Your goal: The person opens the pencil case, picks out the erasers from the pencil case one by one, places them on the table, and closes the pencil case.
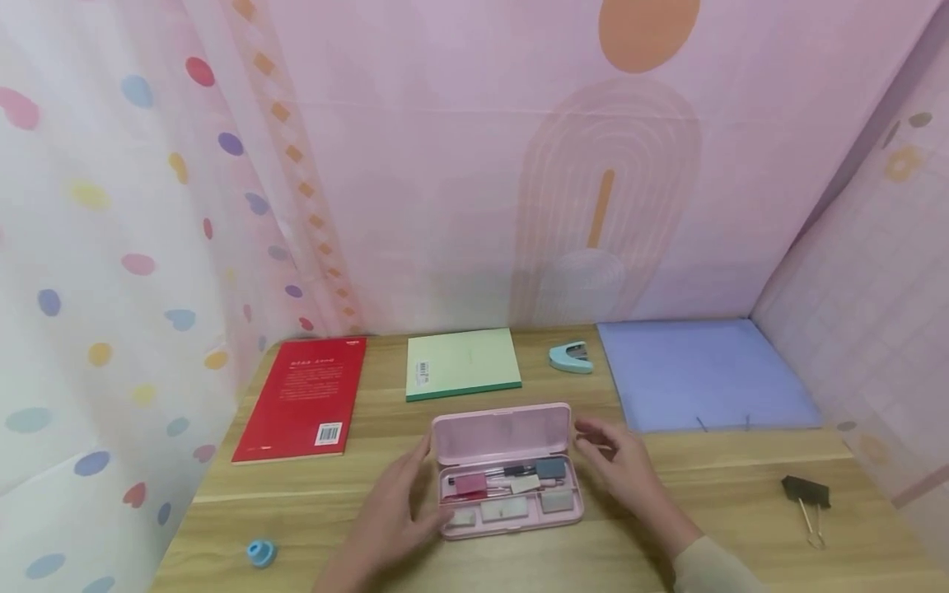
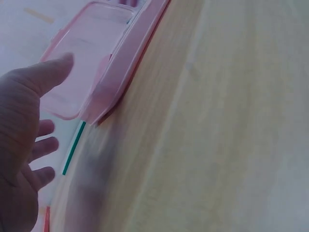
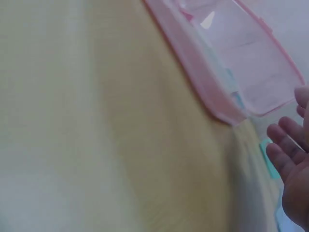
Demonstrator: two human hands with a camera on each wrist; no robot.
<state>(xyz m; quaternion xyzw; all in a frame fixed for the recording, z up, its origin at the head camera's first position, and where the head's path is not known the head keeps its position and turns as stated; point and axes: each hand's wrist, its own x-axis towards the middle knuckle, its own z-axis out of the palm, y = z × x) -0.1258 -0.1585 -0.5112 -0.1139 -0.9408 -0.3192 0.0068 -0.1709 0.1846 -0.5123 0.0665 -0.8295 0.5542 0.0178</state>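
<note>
A pink pencil case (image 1: pixel 511 527) lies on the wooden table with its lid (image 1: pixel 504 435) raised at the back. Pens (image 1: pixel 511 471) and small pieces sit in its rear compartment, and whitish erasers (image 1: pixel 504 508) in the front ones. My left hand (image 1: pixel 393 511) is at the case's left side, thumb near the front left corner. In the left wrist view that hand (image 2: pixel 24 125) shows its fingers loosely bent, nothing held. At the right side of the lid is my right hand (image 1: pixel 619 461); its fingers (image 3: pixel 285 150) are relaxed and hold nothing in the right wrist view.
A red book (image 1: pixel 307 403), a pale green notebook (image 1: pixel 463 362), a light blue stapler (image 1: pixel 571 357) and a blue folder (image 1: pixel 704 375) lie along the back. A small blue object (image 1: pixel 261 553) stands at front left, a black binder clip (image 1: pixel 806 494) at right.
</note>
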